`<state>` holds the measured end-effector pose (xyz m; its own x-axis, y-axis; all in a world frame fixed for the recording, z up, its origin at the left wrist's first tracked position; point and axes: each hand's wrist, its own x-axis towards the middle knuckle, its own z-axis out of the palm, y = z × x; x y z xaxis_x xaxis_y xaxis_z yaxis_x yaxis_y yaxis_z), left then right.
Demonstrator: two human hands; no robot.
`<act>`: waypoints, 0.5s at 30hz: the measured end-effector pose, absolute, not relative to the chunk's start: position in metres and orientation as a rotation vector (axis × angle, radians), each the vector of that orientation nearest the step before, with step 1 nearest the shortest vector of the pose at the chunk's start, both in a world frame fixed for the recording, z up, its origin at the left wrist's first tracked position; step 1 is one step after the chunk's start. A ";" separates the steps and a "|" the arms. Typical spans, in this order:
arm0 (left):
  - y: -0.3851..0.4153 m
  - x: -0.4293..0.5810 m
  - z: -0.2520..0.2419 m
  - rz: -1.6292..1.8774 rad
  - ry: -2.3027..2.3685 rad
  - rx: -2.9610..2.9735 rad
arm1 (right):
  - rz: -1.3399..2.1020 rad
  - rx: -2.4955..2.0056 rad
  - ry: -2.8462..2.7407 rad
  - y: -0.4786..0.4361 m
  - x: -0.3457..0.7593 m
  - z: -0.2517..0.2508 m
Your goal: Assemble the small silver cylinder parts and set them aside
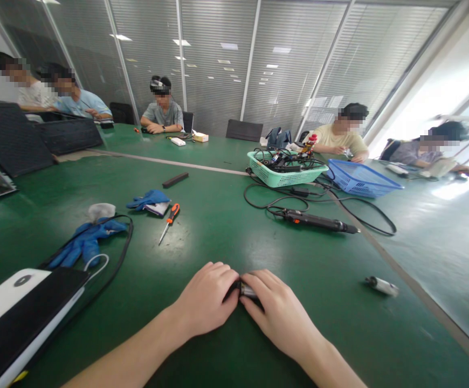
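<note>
My left hand (211,297) and my right hand (275,308) meet low in the middle of the view, just above the green table. Between them is a small black-and-silver cylinder (247,290), mostly covered by the fingers. The left fingers close round its dark end, and the right thumb and fingers wrap the silver part. Off to the right, a similar small silver cylinder (382,286) with a dark end lies on its side. Beyond my hands rest an orange-and-black screwdriver (173,214) and a black electric screwdriver (319,221) with a cable.
A green basket (287,178) holds tangled cables and tools; a blue basket (361,180) sits beside it. Blue gloves (84,242), a dark bar (175,180) and a white-and-black device (28,312) lie leftward. Several people sit around the table (202,242).
</note>
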<state>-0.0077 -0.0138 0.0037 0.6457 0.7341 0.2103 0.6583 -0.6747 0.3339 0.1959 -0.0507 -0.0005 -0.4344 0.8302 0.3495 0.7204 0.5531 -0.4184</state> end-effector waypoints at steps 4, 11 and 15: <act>-0.014 -0.007 0.004 0.483 1.128 2.644 | 0.301 -1.258 -2.262 -0.051 0.196 0.000; -0.014 -0.007 0.005 0.493 1.118 2.641 | 0.312 -1.261 -2.262 -0.052 0.195 -0.001; -0.014 -0.008 0.004 0.484 1.114 2.645 | 0.309 -1.262 -2.256 -0.052 0.195 -0.002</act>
<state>-0.0076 -0.0142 0.0039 0.6565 0.7243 0.2107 0.6481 -0.6845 0.3338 0.1951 -0.0518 -0.0016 -0.4218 0.8415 0.3376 0.7196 0.5372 -0.4400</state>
